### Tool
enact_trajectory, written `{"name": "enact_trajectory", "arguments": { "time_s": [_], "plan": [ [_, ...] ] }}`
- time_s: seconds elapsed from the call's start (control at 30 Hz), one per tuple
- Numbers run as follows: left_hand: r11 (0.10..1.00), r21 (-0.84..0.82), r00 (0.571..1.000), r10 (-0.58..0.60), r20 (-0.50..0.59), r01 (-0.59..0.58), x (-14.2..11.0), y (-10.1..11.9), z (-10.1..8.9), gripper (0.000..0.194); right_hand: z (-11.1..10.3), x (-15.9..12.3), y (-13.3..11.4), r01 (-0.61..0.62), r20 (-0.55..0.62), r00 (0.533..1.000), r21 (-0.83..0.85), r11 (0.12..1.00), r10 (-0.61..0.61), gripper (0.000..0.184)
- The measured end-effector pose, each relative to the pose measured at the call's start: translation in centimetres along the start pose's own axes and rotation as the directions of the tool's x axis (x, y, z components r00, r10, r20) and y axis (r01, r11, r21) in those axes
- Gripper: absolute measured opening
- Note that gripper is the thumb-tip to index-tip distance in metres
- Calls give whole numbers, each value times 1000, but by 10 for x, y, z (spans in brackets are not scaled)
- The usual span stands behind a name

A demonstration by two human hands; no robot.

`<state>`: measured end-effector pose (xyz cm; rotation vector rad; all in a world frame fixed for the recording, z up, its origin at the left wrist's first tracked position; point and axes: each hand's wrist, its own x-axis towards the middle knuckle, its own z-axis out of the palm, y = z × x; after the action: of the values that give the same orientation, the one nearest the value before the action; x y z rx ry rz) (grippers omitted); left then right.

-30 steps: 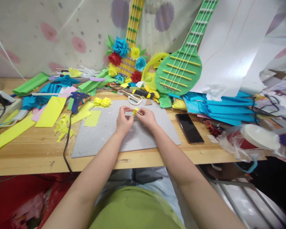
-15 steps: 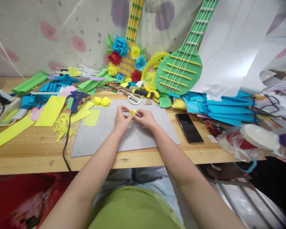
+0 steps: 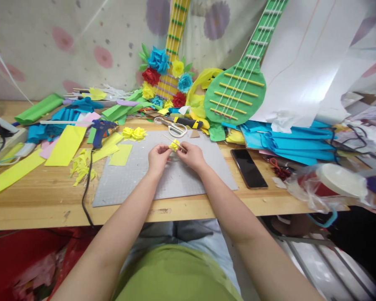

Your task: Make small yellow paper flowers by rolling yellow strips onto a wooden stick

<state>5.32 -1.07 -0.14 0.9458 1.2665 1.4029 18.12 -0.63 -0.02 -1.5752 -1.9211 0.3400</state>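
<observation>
Above the grey cutting mat (image 3: 128, 188), a small yellow paper flower (image 3: 174, 145) sits between my two hands. My left hand (image 3: 158, 159) pinches the flower's left side with thumb and fingertips. In my right hand (image 3: 192, 156) is a thin wooden stick (image 3: 168, 138), which slants up to the left past the flower. The right fingertips are close against the flower; whether they also grip it I cannot tell. Two finished-looking yellow paper flowers (image 3: 134, 133) lie at the mat's upper left, near a yellow paper square (image 3: 120, 155).
White-handled scissors (image 3: 177, 130) lie behind my hands. A blue glue gun (image 3: 98, 133) stands left, its cord crossing the table edge. Yellow paper scraps (image 3: 81, 167) lie beside it. A phone (image 3: 249, 168) rests right of the mat. Behind stand a green paper guitar (image 3: 235, 96) and a yellow one (image 3: 175, 37).
My left hand has shifted slightly left and its fingers have drawn back from the stick's tip, so the flower shows more. The stick's angle has changed. The table things stay put.
</observation>
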Motion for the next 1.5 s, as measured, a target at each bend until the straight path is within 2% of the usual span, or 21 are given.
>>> {"name": "enact_trajectory", "arguments": {
  "time_s": [0.23,0.53,0.77,0.93,1.07,1.23,1.5],
  "plan": [
    [987,-102,993,-120,14,121,-4,11,-1,28,-3,-2,-6,102,1,995,-138,985,-103,16],
    [995,-53,996,-82,-21,80,3,4,0,25,-3,-5,-10,260,97,965,-243,935,-243,20],
    [995,-55,996,-90,-22,88,3,7,-1,23,-2,-4,-9,144,42,990,-318,937,-138,22],
    [994,-39,994,-105,-38,104,2,7,0,29,-1,-4,-6,157,-7,986,-301,941,-166,23],
    [994,-47,995,-99,-28,97,3,6,0,27,0,-4,-6,188,6,981,-272,944,-194,24],
    [993,-74,995,-92,-26,90,4,5,-3,30,0,-4,-8,165,-2,985,-284,944,-173,24],
    [982,-98,987,-157,20,158,3,8,-4,28,0,-3,-8,110,-28,992,-296,949,-123,24]
  ]
}}
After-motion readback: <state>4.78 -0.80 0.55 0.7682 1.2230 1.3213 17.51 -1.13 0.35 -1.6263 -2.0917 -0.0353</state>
